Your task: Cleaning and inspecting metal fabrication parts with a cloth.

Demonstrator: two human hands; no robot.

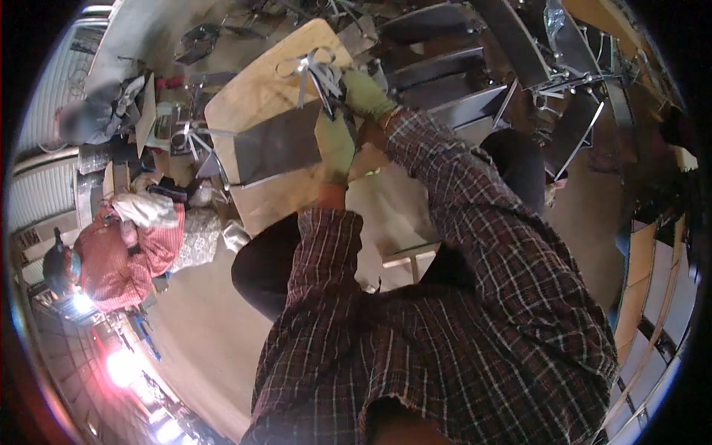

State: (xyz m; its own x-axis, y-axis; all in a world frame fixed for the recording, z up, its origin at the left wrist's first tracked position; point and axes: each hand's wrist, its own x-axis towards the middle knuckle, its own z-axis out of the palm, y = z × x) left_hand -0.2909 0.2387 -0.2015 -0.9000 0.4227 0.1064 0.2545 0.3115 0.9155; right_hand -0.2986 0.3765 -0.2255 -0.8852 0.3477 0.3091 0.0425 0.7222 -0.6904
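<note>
On a light wooden board [256,89] in front of me lies a dark rectangular panel [276,143]. A bare-metal end frame with curled strips [305,68] stands at its right end, and a similar curled metal frame [194,141] is at its left end. My left hand [335,147], in a yellow-green glove, is closed at the lower part of the right end frame, by the panel's edge. Just beyond it, my right hand [368,95], gloved alike, closes around the same frame near its curls. The fingertips of both hands are partly hidden.
Several dark panels with metal frames [437,70] are stacked at the far right. A person in a red checked top [130,259] sits at the left, another person [96,115] farther back. Flat boards [645,274] lean at the right. A small wooden piece [410,254] lies near my legs.
</note>
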